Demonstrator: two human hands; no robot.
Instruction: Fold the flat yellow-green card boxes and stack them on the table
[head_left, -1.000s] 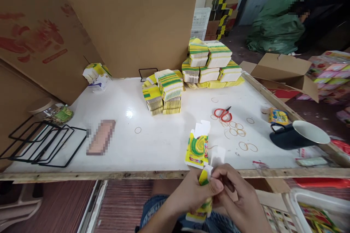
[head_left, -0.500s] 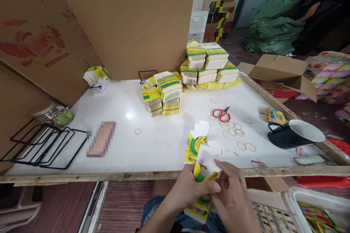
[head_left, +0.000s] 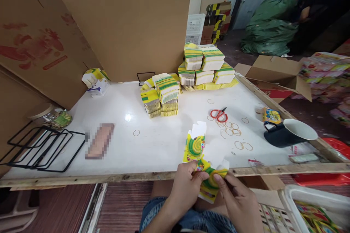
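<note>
Over the table's front edge, my left hand (head_left: 187, 185) pinches the left side of a small yellow-green carton (head_left: 210, 180) whose white flaps stand up. My right hand (head_left: 237, 196) grips the same carton from the right, thumb on its printed face. Just behind it on the white table (head_left: 153, 149) lies another yellow-green carton (head_left: 194, 145) with white flaps raised. Farther back are bundles of flat cartons (head_left: 164, 94), with more carton stacks (head_left: 205, 65) piled at the rear right.
Red-handled scissors (head_left: 219, 115) lie among several rubber bands (head_left: 232, 129). A dark mug (head_left: 284, 134) and a small yellow box (head_left: 271, 115) stand at the right. Black wire racks (head_left: 46, 149) sit at the left. A white bin (head_left: 290, 196) is below right. Another person is behind at right.
My right hand has moved from the carton's upper flaps to a pinch on its side. The carton now faces me more openly, turned and tilted. The whole view has shifted slightly.
</note>
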